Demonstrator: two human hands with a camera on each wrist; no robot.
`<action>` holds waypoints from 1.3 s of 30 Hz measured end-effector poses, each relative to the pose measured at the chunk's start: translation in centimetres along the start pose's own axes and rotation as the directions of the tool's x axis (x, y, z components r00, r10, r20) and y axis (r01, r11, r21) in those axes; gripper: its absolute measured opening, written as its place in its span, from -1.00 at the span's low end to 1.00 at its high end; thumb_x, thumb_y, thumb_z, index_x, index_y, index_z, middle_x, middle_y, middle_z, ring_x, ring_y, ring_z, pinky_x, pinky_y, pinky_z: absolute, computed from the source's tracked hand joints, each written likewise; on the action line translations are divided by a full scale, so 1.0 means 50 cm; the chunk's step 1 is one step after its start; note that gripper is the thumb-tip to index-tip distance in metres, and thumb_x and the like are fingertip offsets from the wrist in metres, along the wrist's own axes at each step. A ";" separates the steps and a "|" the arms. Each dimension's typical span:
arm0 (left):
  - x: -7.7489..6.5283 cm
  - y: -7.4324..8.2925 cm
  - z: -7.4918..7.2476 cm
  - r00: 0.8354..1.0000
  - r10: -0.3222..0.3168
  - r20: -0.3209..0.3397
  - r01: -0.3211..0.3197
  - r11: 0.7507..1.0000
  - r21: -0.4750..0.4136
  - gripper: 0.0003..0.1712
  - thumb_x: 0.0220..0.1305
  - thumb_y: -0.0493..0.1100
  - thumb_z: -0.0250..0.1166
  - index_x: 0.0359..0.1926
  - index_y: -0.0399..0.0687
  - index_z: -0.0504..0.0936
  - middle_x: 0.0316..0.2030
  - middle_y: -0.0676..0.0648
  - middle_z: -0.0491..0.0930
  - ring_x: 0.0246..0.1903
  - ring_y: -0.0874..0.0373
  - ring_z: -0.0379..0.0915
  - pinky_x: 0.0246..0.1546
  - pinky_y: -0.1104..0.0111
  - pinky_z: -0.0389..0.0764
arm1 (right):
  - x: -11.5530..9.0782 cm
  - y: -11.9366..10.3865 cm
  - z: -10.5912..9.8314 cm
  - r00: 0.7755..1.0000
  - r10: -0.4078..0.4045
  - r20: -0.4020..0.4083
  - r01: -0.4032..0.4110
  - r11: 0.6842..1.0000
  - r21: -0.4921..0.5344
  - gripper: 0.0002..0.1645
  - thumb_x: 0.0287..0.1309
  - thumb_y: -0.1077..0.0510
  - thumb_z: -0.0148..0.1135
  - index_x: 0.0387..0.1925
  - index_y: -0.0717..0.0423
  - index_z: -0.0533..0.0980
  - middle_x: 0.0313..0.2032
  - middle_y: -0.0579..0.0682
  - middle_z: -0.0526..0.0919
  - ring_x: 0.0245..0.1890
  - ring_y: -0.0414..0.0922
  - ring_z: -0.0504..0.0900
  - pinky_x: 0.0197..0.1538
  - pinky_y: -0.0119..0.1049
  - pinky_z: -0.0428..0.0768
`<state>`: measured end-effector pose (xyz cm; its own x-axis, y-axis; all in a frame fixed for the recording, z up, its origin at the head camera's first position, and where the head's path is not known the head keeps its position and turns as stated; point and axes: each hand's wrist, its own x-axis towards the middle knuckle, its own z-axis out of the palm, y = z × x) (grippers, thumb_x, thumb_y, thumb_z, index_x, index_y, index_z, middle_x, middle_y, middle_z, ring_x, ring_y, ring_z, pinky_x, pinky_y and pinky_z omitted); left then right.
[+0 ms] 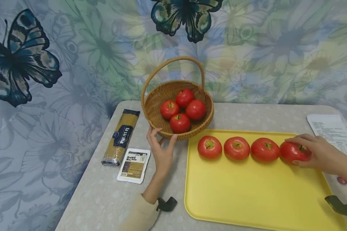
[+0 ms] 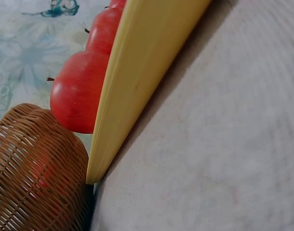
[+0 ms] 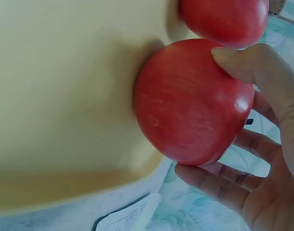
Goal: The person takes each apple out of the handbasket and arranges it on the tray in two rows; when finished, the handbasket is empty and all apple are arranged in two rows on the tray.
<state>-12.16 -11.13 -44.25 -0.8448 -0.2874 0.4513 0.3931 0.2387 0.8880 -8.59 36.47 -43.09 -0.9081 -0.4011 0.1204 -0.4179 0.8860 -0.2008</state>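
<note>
At the far right corner of a yellow tray (image 1: 243, 192), the end red fruit (image 1: 292, 152) in a row of four is gripped between thumb and fingers of the right hand (image 1: 321, 154). A wicker basket (image 1: 162, 93) is held at its near rim by the left hand (image 1: 162, 155), fingers bent. The glossy fruit appears firm, probably light and somewhat slippery, best taken round its broad sides, clear of the stem. Four basketed fruits (image 1: 180, 123) are clearly shown only in the head view; pale marks on the gripped fruit's smooth underside are revealed by the right wrist camera.
</note>
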 end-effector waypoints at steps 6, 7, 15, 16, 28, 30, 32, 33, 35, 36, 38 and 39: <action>-0.002 0.001 -0.006 1.000 -0.004 -0.001 0.004 1.000 0.003 -0.36 0.21 -0.21 0.40 0.14 -0.44 0.29 0.42 -0.44 -0.06 0.42 -0.25 -0.02 0.12 -0.19 0.42 | 0.010 -0.010 0.003 0.996 0.021 0.088 -0.020 1.000 -0.016 -0.09 -0.41 0.01 0.69 0.10 0.07 0.48 -0.03 0.21 0.56 -0.19 0.15 0.51 -0.21 0.14 0.54; -0.001 0.001 -0.007 1.000 -0.003 -0.001 0.003 1.000 0.003 -0.36 0.21 -0.21 0.40 0.14 -0.44 0.29 0.42 -0.44 -0.07 0.42 -0.27 -0.02 0.12 -0.19 0.42 | 0.012 -0.012 0.002 0.996 0.019 0.089 -0.017 1.000 -0.020 -0.08 -0.40 0.01 0.68 0.12 0.09 0.47 -0.02 0.22 0.55 -0.18 0.17 0.52 -0.19 0.17 0.53; 0.001 0.001 -0.013 1.000 -0.007 0.007 0.007 1.000 0.011 -0.40 0.22 -0.20 0.39 0.15 -0.32 0.29 0.42 -0.44 -0.10 0.41 -0.32 -0.04 0.14 -0.19 0.41 | 0.086 -0.084 -0.054 0.997 -0.053 -0.047 0.057 0.994 0.089 0.05 -0.28 0.13 0.64 0.33 -0.01 0.36 0.21 0.28 0.38 0.09 0.32 0.38 -0.01 0.43 0.38; 0.001 0.001 -0.015 1.000 -0.006 0.006 0.006 1.000 0.013 -0.40 0.22 -0.20 0.39 0.15 -0.32 0.29 0.42 -0.44 -0.10 0.41 -0.32 -0.04 0.14 -0.19 0.41 | 0.107 -0.103 -0.066 0.996 -0.071 -0.059 0.078 0.989 0.124 0.05 -0.27 0.14 0.64 0.34 -0.03 0.35 0.24 0.26 0.37 0.13 0.31 0.37 0.00 0.43 0.38; -0.003 -0.009 -0.018 1.000 0.002 -0.013 -0.002 1.000 -0.006 -0.41 0.20 -0.23 0.41 0.13 -0.32 0.30 0.42 -0.43 -0.07 0.44 -0.16 -0.03 0.13 -0.13 0.44 | 0.418 -0.334 -0.083 0.919 -0.383 -0.097 0.390 0.839 0.379 -0.20 0.02 0.03 0.51 0.31 -0.09 0.40 0.27 0.08 0.39 0.20 0.05 0.45 -0.09 -0.12 0.69; -0.003 -0.010 -0.017 1.000 0.007 -0.008 -0.007 1.000 -0.012 -0.41 0.20 -0.24 0.41 0.13 -0.33 0.30 0.42 -0.42 -0.07 0.44 -0.19 -0.05 0.13 -0.15 0.43 | 0.457 -0.363 -0.066 0.915 -0.395 -0.080 0.391 0.823 0.411 -0.20 0.01 -0.04 0.51 0.30 -0.12 0.41 0.26 0.04 0.41 0.19 0.04 0.46 -0.05 -0.09 0.66; -0.003 -0.009 -0.015 1.000 0.013 -0.005 -0.013 1.000 -0.016 -0.41 0.20 -0.25 0.41 0.13 -0.34 0.30 0.42 -0.42 -0.07 0.43 -0.24 -0.04 0.12 -0.17 0.44 | 0.490 -0.386 -0.046 0.911 -0.408 -0.055 0.390 0.812 0.435 -0.20 0.00 -0.10 0.50 0.29 -0.13 0.42 0.26 0.01 0.43 0.21 0.02 0.45 0.06 -0.02 0.60; -0.002 -0.009 -0.014 1.000 0.015 -0.004 -0.015 1.000 -0.015 -0.41 0.19 -0.25 0.41 0.13 -0.34 0.30 0.42 -0.43 -0.06 0.43 -0.26 -0.04 0.12 -0.18 0.44 | 0.503 -0.396 -0.034 0.907 -0.418 -0.041 0.392 0.806 0.445 -0.19 -0.01 -0.11 0.50 0.29 -0.11 0.42 0.26 0.01 0.43 0.20 0.02 0.46 0.10 0.02 0.56; -0.001 -0.007 -0.013 1.000 0.017 -0.001 -0.017 1.000 -0.013 -0.41 0.20 -0.24 0.41 0.12 -0.33 0.30 0.41 -0.43 -0.06 0.43 -0.30 -0.05 0.11 -0.18 0.44 | 0.525 -0.411 -0.012 0.903 -0.429 0.008 0.375 0.800 0.468 -0.17 0.00 -0.13 0.50 0.30 -0.10 0.41 0.26 0.04 0.42 0.18 0.04 0.48 0.16 0.06 0.53; -0.001 -0.007 -0.012 1.000 0.016 -0.002 -0.016 1.000 -0.012 -0.41 0.19 -0.24 0.41 0.12 -0.32 0.31 0.41 -0.44 -0.06 0.43 -0.29 -0.04 0.11 -0.17 0.45 | 0.535 -0.417 -0.001 0.900 -0.435 0.034 0.370 0.801 0.470 -0.16 0.00 -0.14 0.49 0.31 -0.09 0.40 0.27 0.04 0.42 0.21 0.04 0.46 0.21 0.08 0.48; 0.000 -0.005 -0.011 1.000 0.019 0.000 -0.019 1.000 -0.013 -0.41 0.19 -0.25 0.41 0.12 -0.33 0.30 0.41 -0.45 -0.06 0.43 -0.32 -0.05 0.11 -0.17 0.45 | 0.549 -0.425 0.020 0.888 -0.448 0.101 0.352 0.806 0.476 -0.14 0.03 -0.15 0.47 0.34 -0.06 0.37 0.29 0.08 0.40 0.24 0.06 0.44 0.25 0.09 0.45; 0.000 -0.004 -0.011 1.000 0.017 -0.001 -0.017 1.000 -0.014 -0.41 0.18 -0.26 0.41 0.12 -0.33 0.30 0.41 -0.44 -0.05 0.43 -0.30 -0.05 0.11 -0.16 0.45 | 0.554 -0.428 0.028 0.883 -0.450 0.134 0.342 0.812 0.472 -0.13 0.04 -0.16 0.46 0.35 -0.06 0.36 0.29 0.09 0.39 0.25 0.07 0.43 0.26 0.10 0.44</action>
<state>-12.04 -11.67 -44.38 -0.8375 -0.2841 0.4668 0.4127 0.2309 0.8811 -24.86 6.07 -36.84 -0.6171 -0.7841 0.0663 -0.6626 0.4724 -0.5812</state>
